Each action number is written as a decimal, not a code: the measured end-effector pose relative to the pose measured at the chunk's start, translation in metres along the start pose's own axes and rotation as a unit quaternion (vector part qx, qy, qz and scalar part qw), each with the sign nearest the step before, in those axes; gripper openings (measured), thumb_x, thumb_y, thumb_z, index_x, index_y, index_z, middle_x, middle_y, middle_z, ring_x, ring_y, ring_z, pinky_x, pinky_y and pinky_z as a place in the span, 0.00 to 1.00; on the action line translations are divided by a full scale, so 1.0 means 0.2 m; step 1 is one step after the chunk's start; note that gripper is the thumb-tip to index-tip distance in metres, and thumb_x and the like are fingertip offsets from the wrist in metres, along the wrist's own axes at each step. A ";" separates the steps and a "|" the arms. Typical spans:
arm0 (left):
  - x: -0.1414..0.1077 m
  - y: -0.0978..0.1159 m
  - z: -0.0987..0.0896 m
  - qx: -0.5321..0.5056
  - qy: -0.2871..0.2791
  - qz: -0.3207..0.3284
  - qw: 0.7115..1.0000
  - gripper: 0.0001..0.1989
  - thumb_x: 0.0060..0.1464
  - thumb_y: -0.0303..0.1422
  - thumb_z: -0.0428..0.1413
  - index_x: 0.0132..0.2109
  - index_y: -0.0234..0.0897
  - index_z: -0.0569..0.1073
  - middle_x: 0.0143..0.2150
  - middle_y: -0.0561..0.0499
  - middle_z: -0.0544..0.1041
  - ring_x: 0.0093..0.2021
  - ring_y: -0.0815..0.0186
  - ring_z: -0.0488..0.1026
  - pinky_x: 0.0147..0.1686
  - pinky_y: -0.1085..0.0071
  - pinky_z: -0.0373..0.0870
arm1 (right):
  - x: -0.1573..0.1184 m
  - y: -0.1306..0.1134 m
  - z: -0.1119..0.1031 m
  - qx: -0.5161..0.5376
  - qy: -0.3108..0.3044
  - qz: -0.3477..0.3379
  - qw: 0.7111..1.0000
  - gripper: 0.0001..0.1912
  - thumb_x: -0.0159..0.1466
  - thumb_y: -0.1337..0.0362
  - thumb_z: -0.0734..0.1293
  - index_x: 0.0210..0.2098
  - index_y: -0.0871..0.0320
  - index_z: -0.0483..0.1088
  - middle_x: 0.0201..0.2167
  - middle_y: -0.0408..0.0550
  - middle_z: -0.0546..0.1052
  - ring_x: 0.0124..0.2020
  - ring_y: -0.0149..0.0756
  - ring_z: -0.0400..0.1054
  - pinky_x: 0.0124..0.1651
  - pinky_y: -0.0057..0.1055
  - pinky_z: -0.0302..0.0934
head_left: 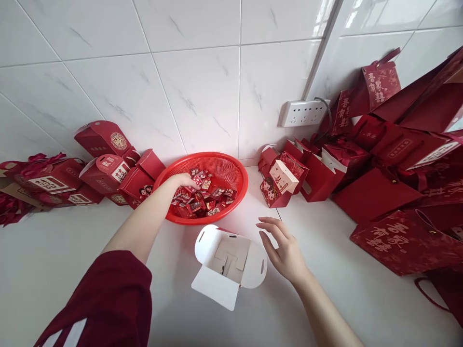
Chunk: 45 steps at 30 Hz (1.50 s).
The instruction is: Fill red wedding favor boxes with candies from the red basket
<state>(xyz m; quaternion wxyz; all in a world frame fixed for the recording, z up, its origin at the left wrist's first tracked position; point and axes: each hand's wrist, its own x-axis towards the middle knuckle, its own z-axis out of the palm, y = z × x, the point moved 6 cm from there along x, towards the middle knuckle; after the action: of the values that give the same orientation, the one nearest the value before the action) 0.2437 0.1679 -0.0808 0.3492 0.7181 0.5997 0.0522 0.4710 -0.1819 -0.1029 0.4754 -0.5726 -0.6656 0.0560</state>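
Note:
My left hand [185,180] reaches into a red plastic basket [241,180] of wrapped candies [217,193]. Its fingers are closed at a red wrapped candy with pale dots [197,180]; the fingertips are partly hidden. Between me and the basket, an open candy box [217,284] shows its white inside, with the flaps spread outward. Two small dark pieces lie in or on it, too small to name. To the right of the box hovers my right hand [284,250], open, fingers apart and slightly bent, holding nothing.
Red gift boxes [104,168] line the wall at the left. Red gift bags and boxes [383,193] are piled at the right, with a small patterned box [278,183] near the basket. A white power strip [306,113] is on the tiled wall behind the pale counter [173,284].

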 end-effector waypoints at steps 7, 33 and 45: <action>-0.01 -0.02 -0.02 -0.050 -0.078 -0.017 0.996 0.16 0.64 0.37 0.57 0.54 0.33 0.72 0.52 0.44 0.75 0.48 0.61 0.75 0.47 0.58 0.76 | 0.01 0.01 0.00 -0.003 0.004 0.006 1.000 0.11 0.71 0.68 0.60 0.51 0.52 0.68 0.53 0.54 0.73 0.52 0.43 0.72 0.49 0.43 0.71; -1.29 0.42 0.32 0.146 -0.070 0.406 0.900 0.11 0.61 0.38 0.55 0.44 0.51 0.82 0.58 0.54 0.76 0.58 0.55 0.73 0.51 0.62 0.73 | 0.00 -0.03 -0.03 0.029 0.025 0.004 0.999 0.09 0.71 0.65 0.60 0.48 0.52 0.70 0.52 0.53 0.74 0.50 0.42 0.73 0.47 0.42 0.72; -1.29 0.37 0.50 0.192 -0.086 0.412 0.886 0.15 0.60 0.30 0.55 0.53 0.47 0.77 0.53 0.51 0.76 0.54 0.59 0.71 0.51 0.65 0.67 | 0.51 -0.22 -0.08 0.047 -0.033 -0.068 0.996 0.08 0.70 0.63 0.61 0.47 0.53 0.71 0.50 0.50 0.75 0.45 0.38 0.73 0.44 0.36 0.71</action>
<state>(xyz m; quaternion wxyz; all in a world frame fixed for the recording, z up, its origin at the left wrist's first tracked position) 0.2818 -0.1101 -0.0251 0.2019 0.9553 0.2155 0.0135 0.4625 -0.1213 -0.0092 0.4818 -0.5007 -0.7154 0.0735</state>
